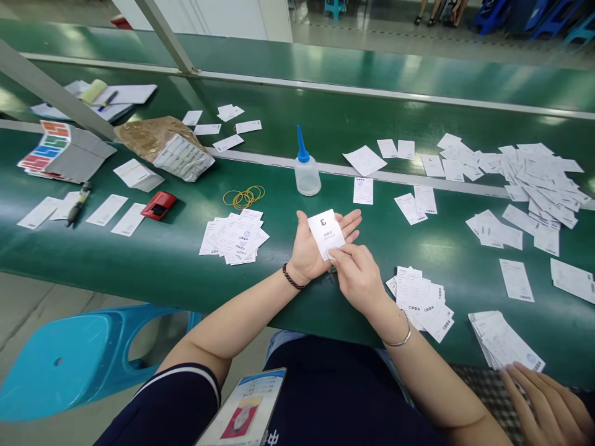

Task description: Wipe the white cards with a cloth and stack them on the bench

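A small white printed card lies across the palm of my left hand, whose fingers are spread out flat. My right hand pinches the lower edge of that card between thumb and fingers. To the left of my hands is a loose pile of printed cards on the green table. Another pile of cards sits to the right, beside my right wrist. Beyond my hands stands a squeeze bottle with a blue nozzle, upright, near several yellow rubber bands.
Many scattered cards cover the right side of the table. Another person's hand is near a card stack. At left are a red device, a pen-like tool, a wrapped bundle and a blue stool.
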`<action>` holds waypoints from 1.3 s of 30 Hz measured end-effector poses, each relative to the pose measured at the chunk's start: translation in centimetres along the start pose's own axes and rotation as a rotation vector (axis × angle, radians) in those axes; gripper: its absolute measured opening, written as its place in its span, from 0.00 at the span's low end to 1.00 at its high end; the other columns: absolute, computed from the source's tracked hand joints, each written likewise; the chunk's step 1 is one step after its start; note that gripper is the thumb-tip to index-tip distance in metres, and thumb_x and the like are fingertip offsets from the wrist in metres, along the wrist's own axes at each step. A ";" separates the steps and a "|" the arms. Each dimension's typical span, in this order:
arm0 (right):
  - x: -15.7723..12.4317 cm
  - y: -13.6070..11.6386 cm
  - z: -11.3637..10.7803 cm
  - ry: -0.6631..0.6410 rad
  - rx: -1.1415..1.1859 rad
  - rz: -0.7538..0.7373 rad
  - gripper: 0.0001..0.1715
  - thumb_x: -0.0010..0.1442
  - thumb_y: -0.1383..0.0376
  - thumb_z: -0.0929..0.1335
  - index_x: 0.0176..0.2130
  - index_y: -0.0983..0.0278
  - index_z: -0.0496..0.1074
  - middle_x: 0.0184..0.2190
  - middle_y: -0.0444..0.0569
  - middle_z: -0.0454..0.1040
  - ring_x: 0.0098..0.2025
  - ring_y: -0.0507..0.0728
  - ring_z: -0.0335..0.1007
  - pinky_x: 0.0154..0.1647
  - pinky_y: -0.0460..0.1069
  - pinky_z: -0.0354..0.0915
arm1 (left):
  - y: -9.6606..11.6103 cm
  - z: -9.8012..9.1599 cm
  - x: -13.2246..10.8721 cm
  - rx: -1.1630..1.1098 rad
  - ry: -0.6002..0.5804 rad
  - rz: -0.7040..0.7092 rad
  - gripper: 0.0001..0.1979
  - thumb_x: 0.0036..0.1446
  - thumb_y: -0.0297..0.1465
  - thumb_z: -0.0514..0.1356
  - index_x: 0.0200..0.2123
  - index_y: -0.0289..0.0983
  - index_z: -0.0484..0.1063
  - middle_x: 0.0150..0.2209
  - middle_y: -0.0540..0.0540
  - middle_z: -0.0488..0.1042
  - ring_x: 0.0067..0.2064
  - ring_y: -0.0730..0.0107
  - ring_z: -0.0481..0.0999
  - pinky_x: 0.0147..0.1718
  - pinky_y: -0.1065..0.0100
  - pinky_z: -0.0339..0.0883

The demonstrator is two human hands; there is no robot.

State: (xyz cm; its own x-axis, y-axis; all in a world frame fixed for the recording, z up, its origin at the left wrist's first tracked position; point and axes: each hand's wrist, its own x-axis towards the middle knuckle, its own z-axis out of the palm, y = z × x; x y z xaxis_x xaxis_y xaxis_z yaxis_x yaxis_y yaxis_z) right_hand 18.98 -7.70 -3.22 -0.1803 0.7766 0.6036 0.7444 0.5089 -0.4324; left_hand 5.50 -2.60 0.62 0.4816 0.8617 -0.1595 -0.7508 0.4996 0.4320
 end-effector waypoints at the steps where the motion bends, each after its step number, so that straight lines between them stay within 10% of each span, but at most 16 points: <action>1: 0.0 -0.2 -0.1 0.002 -0.013 -0.009 0.17 0.66 0.65 0.62 0.50 0.50 0.73 0.41 0.52 0.75 0.41 0.60 0.71 0.41 0.56 0.70 | 0.0 0.0 0.0 -0.003 0.002 -0.001 0.44 0.60 0.59 0.31 0.36 0.33 0.75 0.57 0.34 0.71 0.63 0.54 0.66 0.63 0.56 0.56; 16: 1.1 -1.6 -0.2 0.142 -0.130 -0.179 0.13 0.63 0.75 0.64 0.46 0.65 0.72 0.37 0.53 0.74 0.34 0.56 0.65 0.35 0.51 0.66 | -0.1 0.1 -0.2 -0.016 0.014 -0.017 0.43 0.61 0.59 0.30 0.36 0.34 0.75 0.59 0.33 0.69 0.68 0.53 0.57 0.66 0.53 0.49; 28: 0.9 0.6 -1.6 0.240 -0.031 0.021 0.15 0.64 0.71 0.65 0.50 0.61 0.71 0.38 0.53 0.71 0.40 0.57 0.69 0.38 0.52 0.70 | 0.6 0.1 -0.2 -0.015 -0.014 0.032 0.41 0.62 0.58 0.33 0.38 0.34 0.75 0.59 0.34 0.69 0.65 0.52 0.64 0.61 0.52 0.58; 34: 0.7 -2.2 -0.5 0.030 0.114 -0.053 0.12 0.65 0.71 0.63 0.46 0.61 0.73 0.38 0.53 0.73 0.38 0.57 0.70 0.37 0.53 0.71 | 0.0 -0.2 0.1 0.034 0.015 0.044 0.41 0.61 0.59 0.33 0.37 0.35 0.75 0.57 0.35 0.71 0.64 0.54 0.64 0.60 0.54 0.59; 39: 0.6 -2.2 -1.6 0.049 0.327 0.181 0.11 0.65 0.67 0.64 0.44 0.61 0.74 0.38 0.51 0.74 0.42 0.56 0.72 0.42 0.52 0.71 | 0.1 -0.8 0.6 0.094 0.050 0.128 0.27 0.57 0.57 0.54 0.36 0.37 0.73 0.49 0.38 0.77 0.55 0.55 0.74 0.54 0.55 0.65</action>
State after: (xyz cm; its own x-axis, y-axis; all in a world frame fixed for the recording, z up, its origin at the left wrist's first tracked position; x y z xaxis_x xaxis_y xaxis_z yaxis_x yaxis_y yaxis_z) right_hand 18.24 -8.93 -0.79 -0.0280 0.8502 0.5256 0.5156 0.4628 -0.7211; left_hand 5.34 -1.91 -0.16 0.3598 0.9224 -0.1406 -0.7580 0.3768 0.5323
